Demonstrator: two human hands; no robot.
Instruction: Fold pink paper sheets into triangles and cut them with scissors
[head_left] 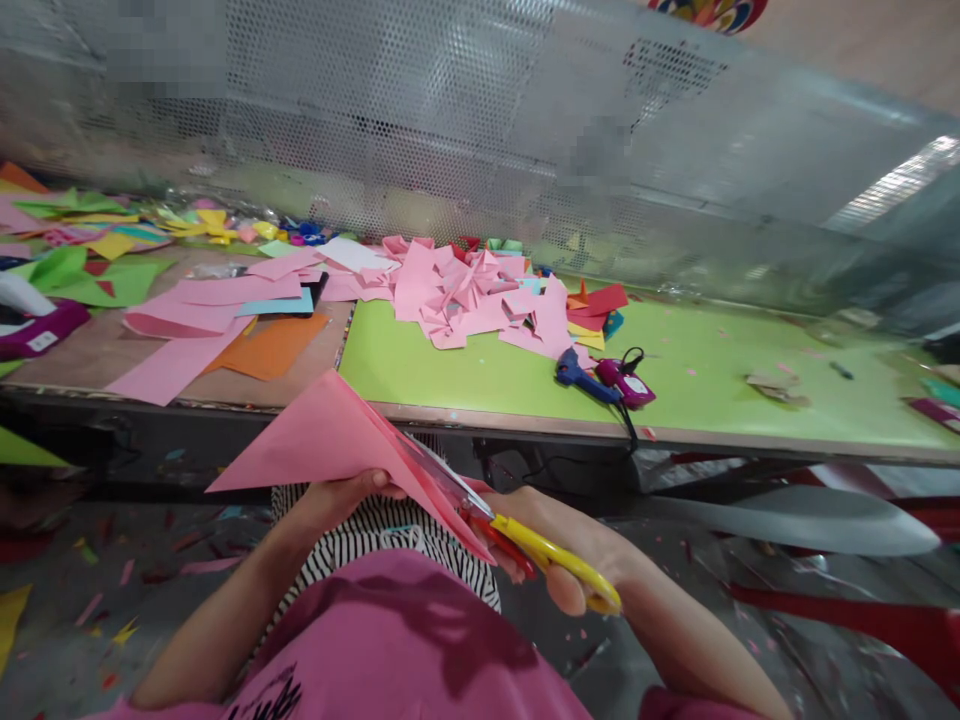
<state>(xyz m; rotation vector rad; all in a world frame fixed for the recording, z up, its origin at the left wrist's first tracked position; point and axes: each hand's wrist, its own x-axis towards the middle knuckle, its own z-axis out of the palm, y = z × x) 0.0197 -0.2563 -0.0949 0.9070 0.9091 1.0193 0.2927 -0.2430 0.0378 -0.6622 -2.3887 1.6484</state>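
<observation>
A folded sheet of pink paper (pixel 315 435) is held above my lap, in front of the table's edge. My left hand (pixel 352 498) pinches its lower edge, thumb on top. My right hand (pixel 562 535) is wrapped round scissors (pixel 551 555) with a yellow and a red handle. The scissor blades point up and left, lying along the fold at the paper's right side. Part of the paper hides the lower blade and some of my right fingers.
On the table (pixel 675 360) lie a heap of pink paper pieces (pixel 465 290), an orange sheet (pixel 274 345) and a blue glue gun (pixel 585 376) beside a purple device (pixel 626 383). A perforated metal panel (pixel 420 110) stands behind. Paper scraps litter the floor.
</observation>
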